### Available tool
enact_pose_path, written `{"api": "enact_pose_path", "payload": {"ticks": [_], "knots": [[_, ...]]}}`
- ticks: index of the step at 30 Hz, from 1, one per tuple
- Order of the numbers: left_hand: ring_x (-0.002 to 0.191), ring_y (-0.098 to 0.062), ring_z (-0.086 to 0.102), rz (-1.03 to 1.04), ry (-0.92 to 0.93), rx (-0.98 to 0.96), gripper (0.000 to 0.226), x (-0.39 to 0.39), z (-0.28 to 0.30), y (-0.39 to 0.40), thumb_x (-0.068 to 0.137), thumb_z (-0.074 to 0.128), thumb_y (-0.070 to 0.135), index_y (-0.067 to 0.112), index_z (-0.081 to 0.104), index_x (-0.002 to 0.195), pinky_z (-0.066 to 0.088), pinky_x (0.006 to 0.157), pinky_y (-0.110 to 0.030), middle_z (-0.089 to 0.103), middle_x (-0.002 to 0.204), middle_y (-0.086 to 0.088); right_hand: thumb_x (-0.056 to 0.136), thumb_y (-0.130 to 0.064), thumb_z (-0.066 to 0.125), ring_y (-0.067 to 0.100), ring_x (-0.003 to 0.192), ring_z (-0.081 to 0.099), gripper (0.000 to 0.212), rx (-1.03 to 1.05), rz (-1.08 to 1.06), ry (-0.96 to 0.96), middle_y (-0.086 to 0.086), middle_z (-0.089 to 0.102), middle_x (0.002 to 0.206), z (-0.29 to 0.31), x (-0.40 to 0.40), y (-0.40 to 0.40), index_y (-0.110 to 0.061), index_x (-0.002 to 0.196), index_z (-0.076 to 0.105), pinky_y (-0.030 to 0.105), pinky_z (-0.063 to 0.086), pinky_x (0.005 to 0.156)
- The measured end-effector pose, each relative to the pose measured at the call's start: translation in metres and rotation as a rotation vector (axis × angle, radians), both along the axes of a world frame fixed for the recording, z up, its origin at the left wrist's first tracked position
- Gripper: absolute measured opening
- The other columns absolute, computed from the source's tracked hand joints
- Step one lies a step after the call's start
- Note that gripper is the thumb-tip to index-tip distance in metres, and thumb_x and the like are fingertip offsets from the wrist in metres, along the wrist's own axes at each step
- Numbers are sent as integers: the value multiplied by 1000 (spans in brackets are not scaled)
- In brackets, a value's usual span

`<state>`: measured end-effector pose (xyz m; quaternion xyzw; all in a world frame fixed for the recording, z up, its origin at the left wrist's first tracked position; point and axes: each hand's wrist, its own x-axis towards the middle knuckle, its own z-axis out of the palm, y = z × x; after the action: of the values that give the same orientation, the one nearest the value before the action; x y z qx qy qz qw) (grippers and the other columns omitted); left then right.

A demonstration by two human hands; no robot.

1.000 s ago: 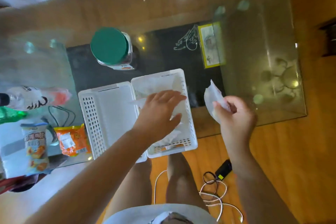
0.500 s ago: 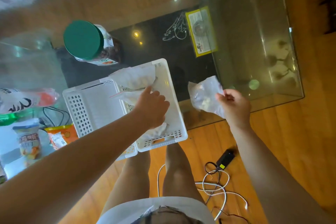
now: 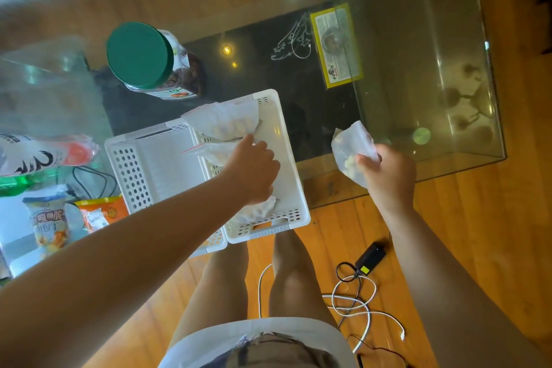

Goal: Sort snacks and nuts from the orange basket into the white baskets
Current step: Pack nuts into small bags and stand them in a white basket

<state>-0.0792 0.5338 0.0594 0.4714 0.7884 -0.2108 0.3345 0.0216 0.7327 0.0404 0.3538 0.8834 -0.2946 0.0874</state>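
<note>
The left hand (image 3: 254,167) pinched a clear plastic bag of pale nuts (image 3: 224,122) over the right white perforated basket (image 3: 283,140). The right hand (image 3: 388,173) gripped a second clear bag (image 3: 352,146) beside that basket, above the glass table (image 3: 433,69).

— What carries it all?
— A glass tabletop (image 3: 433,75) over a dark lower shelf.
— And on the glass?
— Two white baskets (image 3: 155,164) touching side by side at the near edge, a green-lidded jar (image 3: 149,63) behind them, and snack packets (image 3: 49,224) at the left.
— The floor?
— Wooden floor (image 3: 478,218), with a black adapter (image 3: 370,255) and tangled white cables (image 3: 358,305).
</note>
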Motion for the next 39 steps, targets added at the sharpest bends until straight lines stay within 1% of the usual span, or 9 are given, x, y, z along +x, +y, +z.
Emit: {"api": "enact_pose_path", "payload": {"ticks": [5,8,10,13,17,21,33,37,39], "knots": [[128,-26,46,-87,25,-34,45,-2,-1,-2,95,43,44,14,50,128,23,114,-44,54,136,-5,79,-25,63,11,45,41,31,-146,-29,71,-7,42,48,43,-5,-13,-18,54,47,8,25,42],[129,-25,44,-101,34,-53,44,-4,-1,-5,95,43,44,16,50,128,23,114,-44,54,136,-3,73,-34,57,25,54,49,32,-294,-6,110,13,54,55,71,-10,-30,-3,67,60,22,33,43],[128,-23,45,-140,57,-56,43,-5,-1,-7,95,44,45,18,52,127,24,112,-42,55,134,0,72,-35,58,24,60,52,33,-403,4,136,17,58,60,82,-13,-42,-2,73,64,29,37,44],[124,-22,46,-185,62,-64,39,-6,-1,-6,96,42,45,21,56,123,29,107,-39,58,128,1,71,-35,58,15,50,47,34,-513,5,162,9,55,55,86,-20,-57,-2,74,63,20,34,44],[119,-21,47,-187,53,-54,35,-8,1,-10,96,38,42,24,60,117,33,100,-37,60,124,4,80,-25,63,7,45,36,23,-484,125,144,-7,40,50,72,-26,-78,-12,65,52,19,26,46],[124,-22,44,-188,67,-59,35,-8,4,-19,95,43,39,21,58,122,33,103,-38,55,131,0,84,-21,62,5,45,35,38,-417,174,96,-11,35,50,49,-31,-91,-33,59,36,13,21,46],[126,-20,41,-173,66,-32,37,-7,1,-29,97,39,40,21,58,122,34,97,-36,52,133,2,87,-21,59,-10,52,50,40,-458,162,131,-14,37,46,14,-41,-115,-32,55,38,4,34,43],[125,-20,41,-144,55,-18,33,-6,-1,-30,96,41,41,23,62,115,34,96,-38,53,130,2,87,-24,59,7,47,43,37,-432,102,31,-11,40,50,4,-38,-107,-28,55,39,12,30,42],[125,-21,41,-127,49,-16,32,-6,-1,-30,96,41,40,23,61,114,34,97,-38,54,129,2,87,-23,58,15,54,43,30,-424,84,-26,-1,45,54,-5,-36,-100,-16,60,47,24,30,49]]}}
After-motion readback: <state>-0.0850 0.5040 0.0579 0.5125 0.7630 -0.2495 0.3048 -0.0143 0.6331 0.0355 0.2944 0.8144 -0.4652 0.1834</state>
